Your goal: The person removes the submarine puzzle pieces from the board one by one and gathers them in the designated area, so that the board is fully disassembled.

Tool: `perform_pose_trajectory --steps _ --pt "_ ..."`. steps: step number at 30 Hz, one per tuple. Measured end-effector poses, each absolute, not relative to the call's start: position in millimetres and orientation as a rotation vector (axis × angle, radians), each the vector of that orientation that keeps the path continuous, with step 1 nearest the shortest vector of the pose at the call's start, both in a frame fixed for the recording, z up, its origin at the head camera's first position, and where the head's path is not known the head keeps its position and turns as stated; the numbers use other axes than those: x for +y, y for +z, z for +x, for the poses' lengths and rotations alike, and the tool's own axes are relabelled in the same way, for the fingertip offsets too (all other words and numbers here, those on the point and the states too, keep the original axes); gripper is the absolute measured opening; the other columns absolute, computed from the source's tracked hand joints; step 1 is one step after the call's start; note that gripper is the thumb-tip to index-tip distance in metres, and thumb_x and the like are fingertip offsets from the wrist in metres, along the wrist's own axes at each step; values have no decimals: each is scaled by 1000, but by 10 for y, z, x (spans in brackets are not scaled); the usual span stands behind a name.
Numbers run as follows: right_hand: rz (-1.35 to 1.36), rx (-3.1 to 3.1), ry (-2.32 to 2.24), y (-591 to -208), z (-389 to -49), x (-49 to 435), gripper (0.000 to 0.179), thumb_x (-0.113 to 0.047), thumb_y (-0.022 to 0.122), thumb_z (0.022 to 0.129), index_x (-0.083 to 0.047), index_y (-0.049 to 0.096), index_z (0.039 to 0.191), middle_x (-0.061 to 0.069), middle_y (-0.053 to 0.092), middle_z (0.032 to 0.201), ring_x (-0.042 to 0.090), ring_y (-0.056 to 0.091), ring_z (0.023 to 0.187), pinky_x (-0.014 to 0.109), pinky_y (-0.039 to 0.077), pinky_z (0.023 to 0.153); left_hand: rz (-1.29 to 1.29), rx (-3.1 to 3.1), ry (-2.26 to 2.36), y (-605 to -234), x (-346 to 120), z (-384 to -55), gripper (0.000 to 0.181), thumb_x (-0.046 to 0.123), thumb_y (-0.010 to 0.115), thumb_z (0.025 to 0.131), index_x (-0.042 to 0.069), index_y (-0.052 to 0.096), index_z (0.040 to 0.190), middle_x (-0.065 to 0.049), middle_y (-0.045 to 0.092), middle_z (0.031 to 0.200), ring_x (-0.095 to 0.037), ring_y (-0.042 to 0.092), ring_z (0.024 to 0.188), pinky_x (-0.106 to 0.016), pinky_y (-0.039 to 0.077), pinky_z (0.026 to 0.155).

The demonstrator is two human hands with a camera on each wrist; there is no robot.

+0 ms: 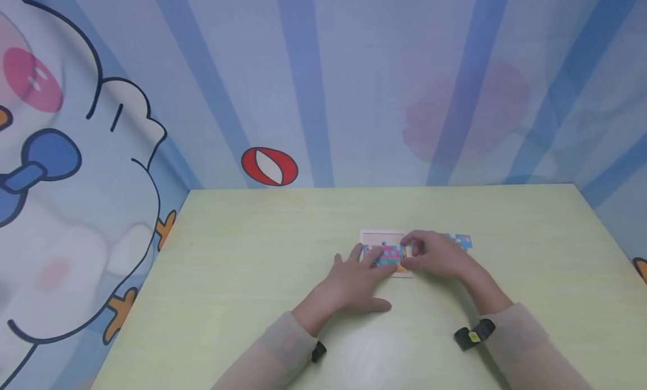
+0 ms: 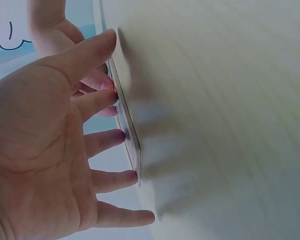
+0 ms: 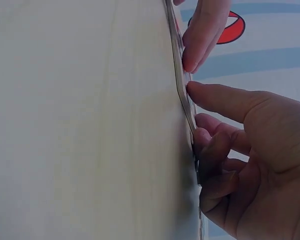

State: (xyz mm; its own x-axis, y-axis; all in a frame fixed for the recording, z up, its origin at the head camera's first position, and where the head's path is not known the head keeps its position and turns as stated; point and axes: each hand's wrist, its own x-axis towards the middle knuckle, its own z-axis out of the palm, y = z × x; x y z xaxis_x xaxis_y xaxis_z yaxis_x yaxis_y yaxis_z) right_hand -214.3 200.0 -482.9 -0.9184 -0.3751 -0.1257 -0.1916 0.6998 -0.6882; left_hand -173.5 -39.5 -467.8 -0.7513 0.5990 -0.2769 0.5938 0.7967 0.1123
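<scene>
A small jigsaw puzzle [image 1: 388, 253] with a pink, blue and orange picture lies in a thin, light-rimmed tray [image 1: 382, 231]; part of the tray's upper area shows its bare backing. My left hand [image 1: 356, 282] spreads its fingers over the puzzle's left and lower part, some fingertips touching it, the thumb off to the side. Over the right edge, my right hand [image 1: 438, 255] has its thumb and curled forefinger around a puzzle piece [image 1: 405, 253], mostly hidden by the fingers. In the right wrist view, the right thumb [image 3: 217, 97] touches the tray's top side near its corner.
Loose blue puzzle pieces [image 1: 462, 241] lie just right of the tray, partly behind the right hand. The pale table [image 1: 242, 255] reaches back to a blue striped cloth [image 1: 354, 98] with cartoon prints. Each wrist wears a dark strap [image 1: 474, 335].
</scene>
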Motion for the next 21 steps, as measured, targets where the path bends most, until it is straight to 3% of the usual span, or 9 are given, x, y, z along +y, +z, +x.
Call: perform_pose_trajectory --steps 21 --pt "-397 2644 -987 -4792 -2159 1915 36 -20 82 89 -5 66 117 6 60 92 23 54 83 38 46 73 895 2680 -29 -4693 -357 -1733 79 66 65 93 43 35 161 1 18 172 -39 19 154 -72 41 102"
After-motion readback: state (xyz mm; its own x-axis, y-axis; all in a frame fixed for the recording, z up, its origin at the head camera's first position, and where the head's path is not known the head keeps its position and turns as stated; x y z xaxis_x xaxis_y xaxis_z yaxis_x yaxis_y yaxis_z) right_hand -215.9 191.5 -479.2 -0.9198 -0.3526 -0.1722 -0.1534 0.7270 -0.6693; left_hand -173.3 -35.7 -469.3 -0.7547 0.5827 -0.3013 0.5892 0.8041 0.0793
